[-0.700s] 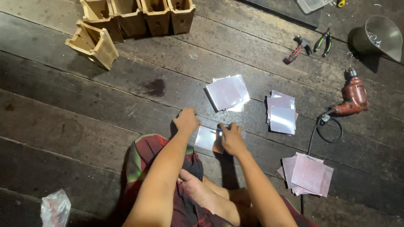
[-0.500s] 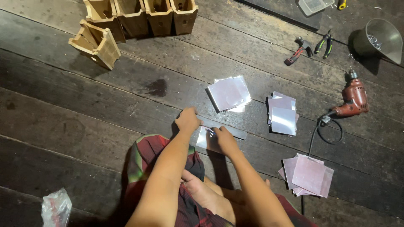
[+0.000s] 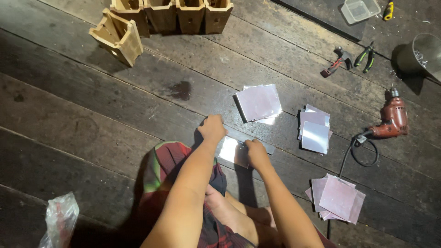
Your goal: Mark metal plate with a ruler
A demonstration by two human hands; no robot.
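My left hand [image 3: 212, 128] and my right hand [image 3: 256, 154] both rest on a shiny square metal sheet [image 3: 229, 149] lying on the dark wooden floor just in front of my knees. The left hand is closed at the sheet's upper left edge. The right hand presses its right side, beside a thin dark strip [image 3: 266, 148]. How the fingers grip is hidden. Three stacks of similar sheets lie nearby: one ahead [image 3: 258, 103], one to the right [image 3: 315, 128], one at lower right [image 3: 337, 198].
Wooden boxes [image 3: 172, 14] stand in a row at the top, one [image 3: 117, 36] tipped over. A red corded drill [image 3: 390, 120], pliers [image 3: 367, 56], another hand tool [image 3: 336, 62], a metal pot [image 3: 425, 55] and a clear tub [image 3: 360, 9] sit at right. A plastic bag [image 3: 59, 220] lies lower left.
My right hand has slid slightly down and right along the sheet. The left hand stays at the sheet's upper left edge. The view has shifted a little.
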